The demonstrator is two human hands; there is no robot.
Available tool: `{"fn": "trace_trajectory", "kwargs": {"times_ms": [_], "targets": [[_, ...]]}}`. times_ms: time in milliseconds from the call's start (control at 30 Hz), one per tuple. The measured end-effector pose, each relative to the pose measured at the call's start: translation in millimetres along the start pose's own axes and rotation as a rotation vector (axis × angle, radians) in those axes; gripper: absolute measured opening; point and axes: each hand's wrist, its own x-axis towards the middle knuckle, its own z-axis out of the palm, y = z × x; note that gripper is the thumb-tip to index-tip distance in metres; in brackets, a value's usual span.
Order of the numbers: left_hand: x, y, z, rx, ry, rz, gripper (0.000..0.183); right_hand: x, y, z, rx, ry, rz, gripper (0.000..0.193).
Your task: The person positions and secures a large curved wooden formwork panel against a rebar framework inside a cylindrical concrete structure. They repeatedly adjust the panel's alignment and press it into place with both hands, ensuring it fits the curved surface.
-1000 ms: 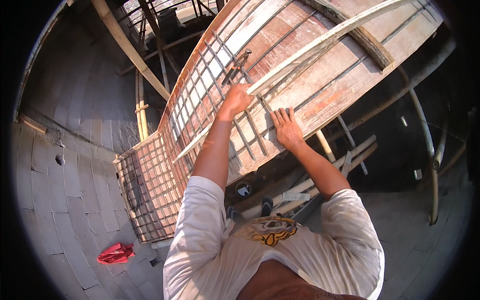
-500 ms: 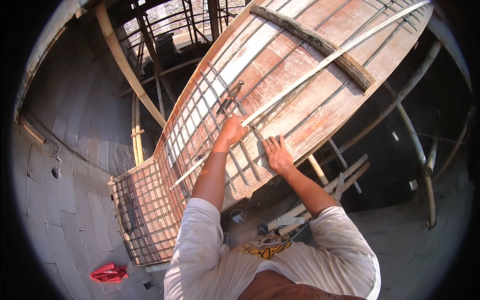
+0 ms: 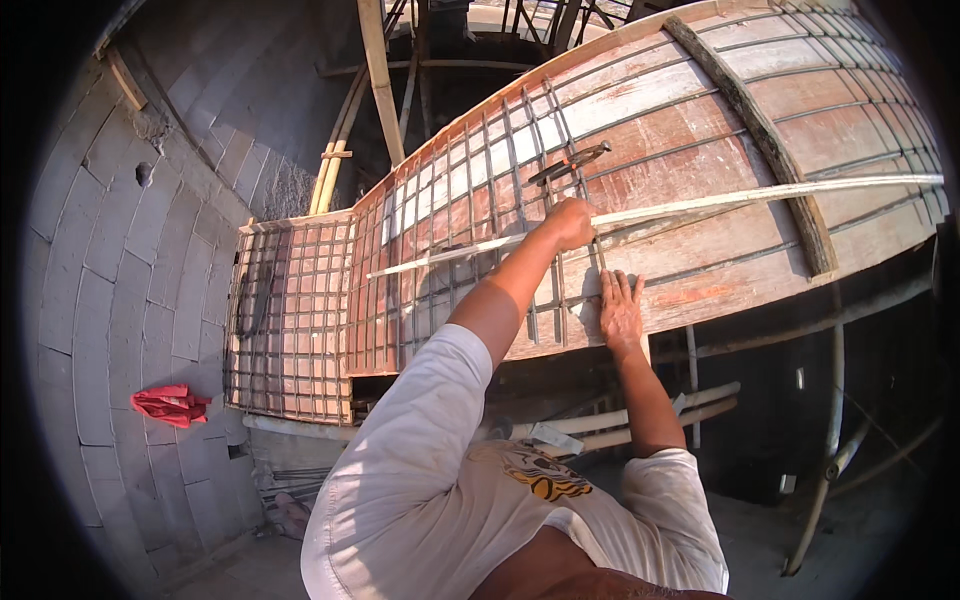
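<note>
A long, thin pale strip [image 3: 720, 205] lies slantwise across the reinforcing bars [image 3: 490, 165] on a sloping plywood form [image 3: 690, 150]. My left hand [image 3: 572, 222] is closed in a fist over the strip. Lower down, near the form's close edge, my right hand [image 3: 621, 310] lies with fingers stretched over the plywood. Its fingertips are beside the lower part of a cross bar [image 3: 598, 258] that runs down from my left hand. Just beyond my left hand rests a dark hand tool with an orange part [image 3: 570, 164], perhaps pincers.
A rough timber [image 3: 755, 135] spans the form to the right. The bar grid continues onto a lower section [image 3: 290, 320] at left. A red cloth [image 3: 170, 404] lies by the grey block wall [image 3: 95, 330]. Poles [image 3: 835, 400] stand below the form's near edge.
The view has turned, so the form now lies more level across it and appears shifted right. Both hands keep about the same places on the bars and strip.
</note>
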Motion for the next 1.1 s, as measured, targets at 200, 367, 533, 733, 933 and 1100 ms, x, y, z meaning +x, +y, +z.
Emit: {"fn": "trace_trajectory", "kwargs": {"times_ms": [200, 367, 533, 733, 933, 1100], "targets": [[3, -14, 6, 0.056, 0.005, -0.103, 0.045, 9, -2, -2, 0.014, 0.024, -0.048, 0.054], [-20, 6, 3, 0.013, 0.145, -0.09, 0.032, 11, -4, 0, 0.018, 0.044, -0.079, 0.056], [3, 3, -6, 0.174, -0.03, -0.127, 0.029, 8, 0, 2, -0.006, 0.027, -0.075, 0.057], [6, -6, -4, 0.178, 0.015, -0.136, 0.024, 12, 0, 3, -0.022, 0.02, -0.085, 0.057], [-3, 13, -18, 0.167, -0.109, -0.155, 0.026, 1, 3, 2, -0.01, 0.034, -0.084, 0.056], [-13, -5, 7, 0.05, 0.124, -0.083, 0.032, 14, 0, 8, -0.024, 0.071, -0.137, 0.056]]}}
